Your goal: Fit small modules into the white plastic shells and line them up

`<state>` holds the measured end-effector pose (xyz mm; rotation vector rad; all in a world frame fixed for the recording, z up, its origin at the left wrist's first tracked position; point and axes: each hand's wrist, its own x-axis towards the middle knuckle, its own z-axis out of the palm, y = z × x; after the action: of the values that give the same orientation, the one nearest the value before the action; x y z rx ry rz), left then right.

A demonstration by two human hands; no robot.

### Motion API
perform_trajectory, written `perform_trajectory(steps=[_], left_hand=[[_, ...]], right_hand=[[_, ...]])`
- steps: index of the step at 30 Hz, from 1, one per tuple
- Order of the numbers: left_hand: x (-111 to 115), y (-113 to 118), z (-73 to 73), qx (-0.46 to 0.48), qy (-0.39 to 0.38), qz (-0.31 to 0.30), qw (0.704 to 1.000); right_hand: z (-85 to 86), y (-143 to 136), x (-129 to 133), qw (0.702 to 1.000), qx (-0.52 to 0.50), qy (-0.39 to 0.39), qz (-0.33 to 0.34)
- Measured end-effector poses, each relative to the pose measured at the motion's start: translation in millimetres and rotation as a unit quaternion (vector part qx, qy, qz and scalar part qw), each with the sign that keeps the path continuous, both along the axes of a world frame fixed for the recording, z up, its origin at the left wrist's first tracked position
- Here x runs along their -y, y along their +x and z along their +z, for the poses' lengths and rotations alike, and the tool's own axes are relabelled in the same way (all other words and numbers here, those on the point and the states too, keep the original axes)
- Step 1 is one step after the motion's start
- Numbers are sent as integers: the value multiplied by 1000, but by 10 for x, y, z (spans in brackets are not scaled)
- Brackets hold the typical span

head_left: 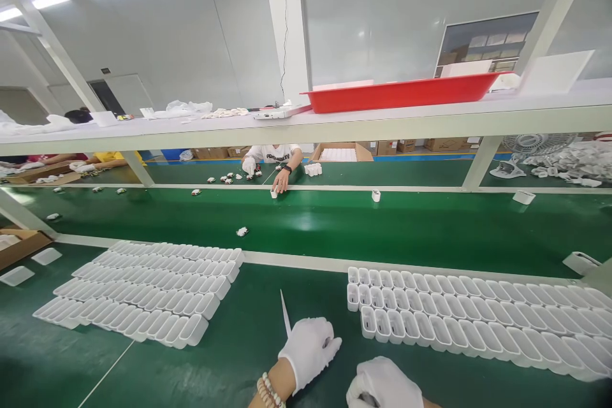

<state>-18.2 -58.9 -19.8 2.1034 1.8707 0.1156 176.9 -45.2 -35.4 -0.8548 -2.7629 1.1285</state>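
Observation:
My left hand (310, 350), in a white glove with a beaded bracelet at the wrist, is closed over the green work surface with its fingers curled. A thin white pointed strip (285, 313) sticks out beyond it; whether the hand grips it or it lies beneath, I cannot tell. My right hand (384, 385), also gloved, is closed at the bottom edge, and its fingertips are partly hidden. Just beyond it stand rows of open white plastic housings (444, 331), some with dark spots inside. More white housings (157, 293) stand in rows on the left.
A green conveyor belt (306, 223) crosses ahead, carrying a small white-and-dark part (242, 231) and a white housing (376, 196). Across it, a co-worker's hand (281, 180) touches another housing. Overhead, a shelf (215, 131) holds a red tray (401, 95). A cardboard box (23, 245) stands at left.

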Motion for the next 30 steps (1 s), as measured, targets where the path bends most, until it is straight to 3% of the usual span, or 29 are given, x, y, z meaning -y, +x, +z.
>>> perform_trajectory(steps=[6,10,15,21,25,28,30], left_hand=[[33,-67,5,76,30,0,997],[-36,-39,92,145,53,-18,988],[-237,116,168,70,56,-75,993],[-419,288,60,74,88,-22,993],[-294,317,101,121,107,1,987],[-90,254,113,241,94,-3,966],[35,165,67,415,48,10,908]], right_hand=[[7,2,-4,1000,-11,4,9],[18,17,1,1000,-23,10,13],[32,21,-3,999,-36,13,27],[45,9,-18,998,-39,18,35],[10,4,2,999,-25,22,23],[-40,3,31,999,-7,33,3],[-77,5,39,999,5,39,-2]])
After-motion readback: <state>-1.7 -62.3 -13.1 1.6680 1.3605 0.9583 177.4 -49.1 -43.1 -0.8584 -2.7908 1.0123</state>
